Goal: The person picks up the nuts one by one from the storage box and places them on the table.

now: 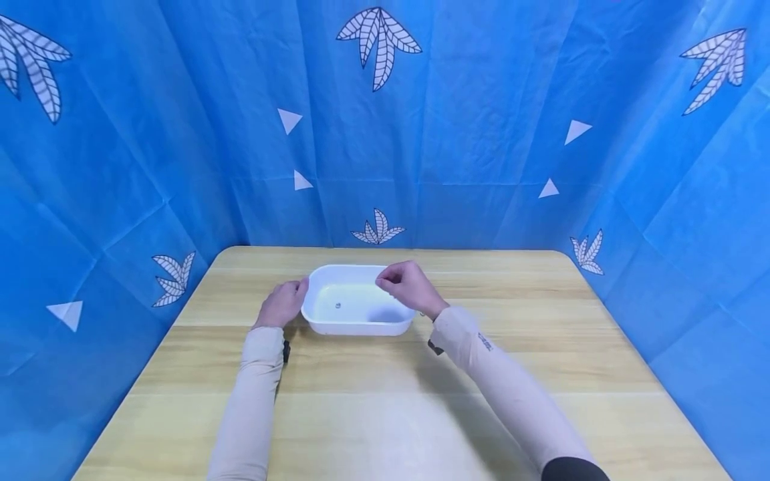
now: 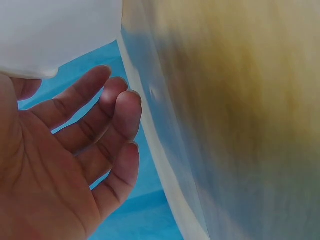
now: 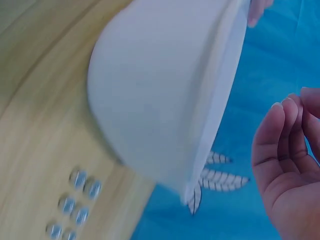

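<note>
A white oval basin (image 1: 319, 328) stands on the table. At its left end is my left hand (image 1: 283, 304), its thumb by the rim; in the left wrist view the loosely bent fingers (image 2: 127, 112) hang apart from the basin wall. My right hand (image 1: 412, 287) is over the basin's right part, thumb and fingertips brought together; whether something small sits between them is hidden. One small shiny clear bead-like piece (image 1: 338, 305) lies inside the basin. In the right wrist view, several small clear round pieces (image 3: 79, 214) lie in two rows on the table beside the basin.
The light wooden table (image 1: 361, 407) has rounded far corners. A blue curtain (image 1: 481, 133) with white leaf and triangle prints hangs behind it and along both sides.
</note>
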Demonstrator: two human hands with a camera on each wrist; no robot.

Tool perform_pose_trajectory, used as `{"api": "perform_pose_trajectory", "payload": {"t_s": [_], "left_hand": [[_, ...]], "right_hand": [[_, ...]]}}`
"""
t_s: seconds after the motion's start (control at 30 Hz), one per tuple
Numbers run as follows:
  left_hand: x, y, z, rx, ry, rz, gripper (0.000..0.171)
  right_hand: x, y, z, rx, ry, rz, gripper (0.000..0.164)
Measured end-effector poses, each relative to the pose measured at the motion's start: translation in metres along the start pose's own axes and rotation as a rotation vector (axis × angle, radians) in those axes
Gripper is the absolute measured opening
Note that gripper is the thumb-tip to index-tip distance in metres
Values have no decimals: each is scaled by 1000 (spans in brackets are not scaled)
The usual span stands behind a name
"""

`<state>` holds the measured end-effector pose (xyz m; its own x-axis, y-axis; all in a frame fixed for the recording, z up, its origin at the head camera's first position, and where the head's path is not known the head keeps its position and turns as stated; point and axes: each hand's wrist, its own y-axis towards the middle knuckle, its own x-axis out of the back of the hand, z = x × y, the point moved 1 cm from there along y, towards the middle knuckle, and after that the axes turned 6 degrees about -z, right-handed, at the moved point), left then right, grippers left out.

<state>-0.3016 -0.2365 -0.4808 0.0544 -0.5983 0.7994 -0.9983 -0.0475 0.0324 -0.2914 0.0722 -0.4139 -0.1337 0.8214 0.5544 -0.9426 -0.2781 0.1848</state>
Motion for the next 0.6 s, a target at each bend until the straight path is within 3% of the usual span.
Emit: {"api": "perform_pose_trajectory", "payload": {"t_s": [0.27, 0.6], "left_hand": [[1, -3, -1, -6, 2, -4, 74], [2, -5, -3, -5, 9, -8, 72]], "right_hand": [[-32, 4, 8, 65, -56, 51, 14], [-57, 9, 2, 38, -71, 88, 11]]}}
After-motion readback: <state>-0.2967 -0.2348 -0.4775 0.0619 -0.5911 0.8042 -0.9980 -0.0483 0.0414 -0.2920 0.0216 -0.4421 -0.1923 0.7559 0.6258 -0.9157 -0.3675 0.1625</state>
